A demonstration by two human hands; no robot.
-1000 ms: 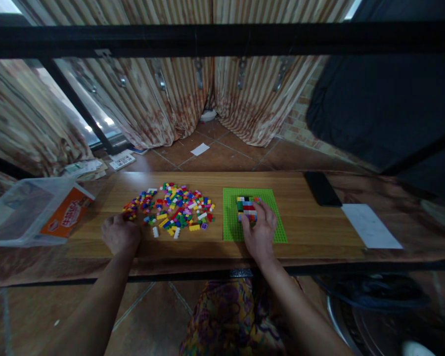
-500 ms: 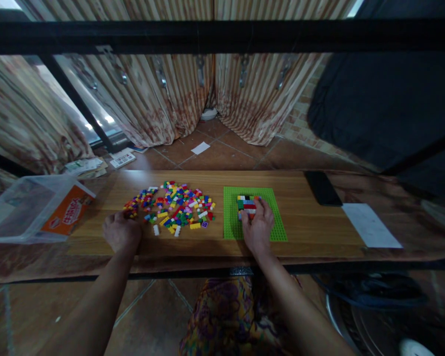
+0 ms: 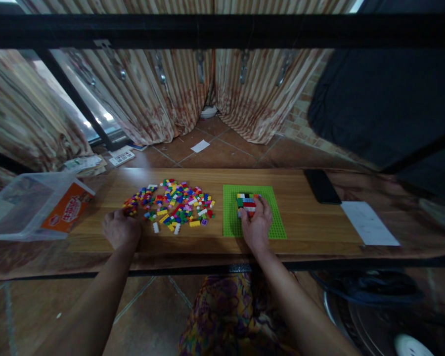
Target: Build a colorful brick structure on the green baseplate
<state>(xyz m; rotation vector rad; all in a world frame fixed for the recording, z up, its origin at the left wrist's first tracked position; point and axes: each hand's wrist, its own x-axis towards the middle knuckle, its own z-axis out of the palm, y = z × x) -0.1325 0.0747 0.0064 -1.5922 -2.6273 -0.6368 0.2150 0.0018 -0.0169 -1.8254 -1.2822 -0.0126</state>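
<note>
A green studded baseplate (image 3: 230,225) lies on the wooden board, bearing a compact, many-coloured block of toy building bricks (image 3: 246,203). My right hand (image 3: 257,225) is closed over the right and near side of this block, thumb and fingers on it, covering part of it. To the left spreads a loose pile of small toy bricks (image 3: 185,200) in many colours. At the pile's near left edge, my left hand (image 3: 121,230) rests with curled fingers close to orange and purple bricks. Its fingertips are largely hidden, and what they hold cannot be made out.
A clear plastic box (image 3: 25,198) with an orange label stands at the left end. On the right lie a black phone (image 3: 322,186) and a white paper sheet (image 3: 369,222). A dark bar (image 3: 222,32) crosses above, in front of curtains (image 3: 181,99).
The whole view has shifted very slightly. Both hands keep nearly the same places, the right one on the brick block and the left one at the pile's edge.
</note>
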